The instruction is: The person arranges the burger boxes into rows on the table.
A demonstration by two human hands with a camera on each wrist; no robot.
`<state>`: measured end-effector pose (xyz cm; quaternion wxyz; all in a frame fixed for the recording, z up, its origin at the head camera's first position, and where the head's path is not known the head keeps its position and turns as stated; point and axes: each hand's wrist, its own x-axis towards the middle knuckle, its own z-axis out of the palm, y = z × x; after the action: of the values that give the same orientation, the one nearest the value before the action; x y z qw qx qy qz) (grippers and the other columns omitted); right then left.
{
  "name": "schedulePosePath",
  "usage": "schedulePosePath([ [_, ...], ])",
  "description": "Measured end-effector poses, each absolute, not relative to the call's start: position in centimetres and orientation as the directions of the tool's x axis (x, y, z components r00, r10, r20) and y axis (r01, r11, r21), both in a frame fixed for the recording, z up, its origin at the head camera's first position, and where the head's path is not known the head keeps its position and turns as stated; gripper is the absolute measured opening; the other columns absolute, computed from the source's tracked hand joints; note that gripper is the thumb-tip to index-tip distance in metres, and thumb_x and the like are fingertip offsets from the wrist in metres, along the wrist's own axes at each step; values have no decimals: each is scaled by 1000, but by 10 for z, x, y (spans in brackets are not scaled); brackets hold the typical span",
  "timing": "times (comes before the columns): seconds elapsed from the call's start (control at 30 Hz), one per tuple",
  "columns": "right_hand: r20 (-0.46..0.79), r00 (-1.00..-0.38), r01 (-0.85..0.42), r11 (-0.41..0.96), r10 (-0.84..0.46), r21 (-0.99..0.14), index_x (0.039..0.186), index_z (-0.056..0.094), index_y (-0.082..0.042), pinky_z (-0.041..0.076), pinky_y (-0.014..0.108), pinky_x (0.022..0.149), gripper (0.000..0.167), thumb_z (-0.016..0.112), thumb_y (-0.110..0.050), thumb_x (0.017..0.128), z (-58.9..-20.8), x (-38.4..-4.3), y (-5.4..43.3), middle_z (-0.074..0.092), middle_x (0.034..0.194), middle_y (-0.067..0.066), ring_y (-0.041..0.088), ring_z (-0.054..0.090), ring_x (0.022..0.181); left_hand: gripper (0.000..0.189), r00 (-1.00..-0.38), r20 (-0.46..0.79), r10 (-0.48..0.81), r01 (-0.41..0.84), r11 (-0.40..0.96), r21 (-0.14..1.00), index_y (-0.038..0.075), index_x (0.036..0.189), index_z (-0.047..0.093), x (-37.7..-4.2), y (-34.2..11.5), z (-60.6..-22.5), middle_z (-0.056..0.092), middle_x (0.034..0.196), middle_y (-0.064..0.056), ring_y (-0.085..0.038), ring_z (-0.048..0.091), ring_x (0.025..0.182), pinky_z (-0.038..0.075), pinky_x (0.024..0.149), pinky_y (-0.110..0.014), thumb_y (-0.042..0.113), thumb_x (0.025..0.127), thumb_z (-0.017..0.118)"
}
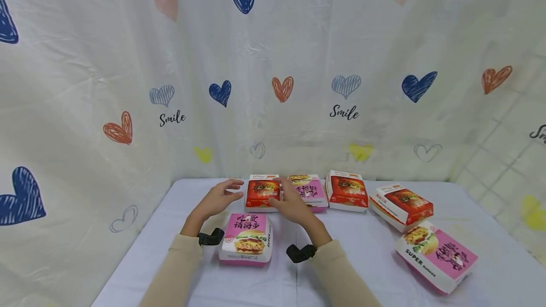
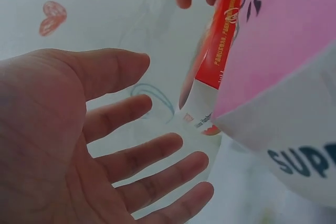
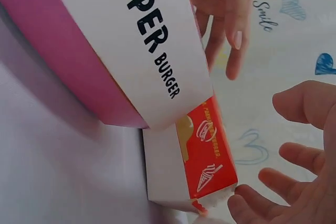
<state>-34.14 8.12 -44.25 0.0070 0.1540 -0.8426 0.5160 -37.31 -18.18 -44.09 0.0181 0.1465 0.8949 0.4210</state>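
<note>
Both hands hover with spread fingers on either side of a red and white burger box at the back left of the table. My left hand is off its left edge, palm facing inward. My right hand is at its right edge, thumb and fingers overlapping it in the head view. Neither hand grips anything. Just in front of them lies a pink and white burger box, its lid printed with a burger. In the right wrist view, its white side reading "SUPER BURGER" stands before the red box.
To the right along the back are another pink box, a red box and a tilted red box. A further pink box lies angled at the right. A heart-printed curtain hangs behind the white-covered table.
</note>
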Motion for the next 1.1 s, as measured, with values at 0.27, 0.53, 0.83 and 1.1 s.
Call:
schedulePosePath([
  [0.27,185,-939,-311,482,-291,-819,155,37,-10,36,65,115,65,67,-19,98,-452,-344,74,38,159,16,36,42,142,46,-935,15,355,228,568,791,25,147,56,-376,-181,-447,52,153,-13,-42,56,132,49,103,-61,32,102,62],
  [0.53,152,-930,-317,520,-334,-793,153,41,-8,36,67,114,62,67,-21,98,-456,-343,70,34,163,17,38,36,147,45,-926,-26,375,209,570,795,28,146,57,-378,-184,-454,52,153,-12,-37,56,131,51,102,-56,32,102,62],
  [0.83,180,-916,-358,524,-359,-773,144,51,-7,35,66,114,46,60,-13,100,-460,-344,71,31,164,18,43,32,150,44,-939,-22,343,199,595,779,30,144,59,-380,-186,-457,54,151,-12,-37,56,131,50,103,-57,37,100,64],
  [1.1,230,-894,-416,526,-384,-742,137,59,-6,33,64,117,37,53,-4,101,-461,-345,70,38,159,19,43,36,148,35,-960,18,280,192,608,771,30,136,64,-384,-189,-460,62,142,-7,-29,62,120,54,96,-49,32,101,63],
])
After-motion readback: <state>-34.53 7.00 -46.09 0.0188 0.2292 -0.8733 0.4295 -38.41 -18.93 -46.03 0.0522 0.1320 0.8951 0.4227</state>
